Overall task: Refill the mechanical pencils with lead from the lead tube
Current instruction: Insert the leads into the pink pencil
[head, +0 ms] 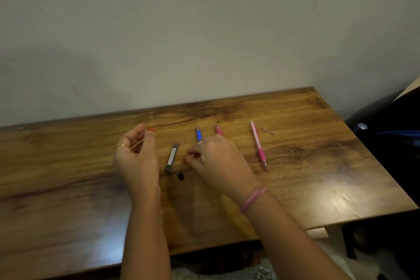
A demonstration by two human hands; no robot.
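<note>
At mid-frame, the left hand (136,157) hovers loosely curled, holding nothing visible; the right hand (218,161) pinches something tiny beside the lead tube (172,158) on the bench (318,166).

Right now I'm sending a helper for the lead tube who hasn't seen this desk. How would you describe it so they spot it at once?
On the wooden table, look between the left hand and the right hand. The lead tube lies flat there, with a small black cap by its near end. Unlike the blue pencil and pink pencils further right, it is short, grey and labelled.
</note>
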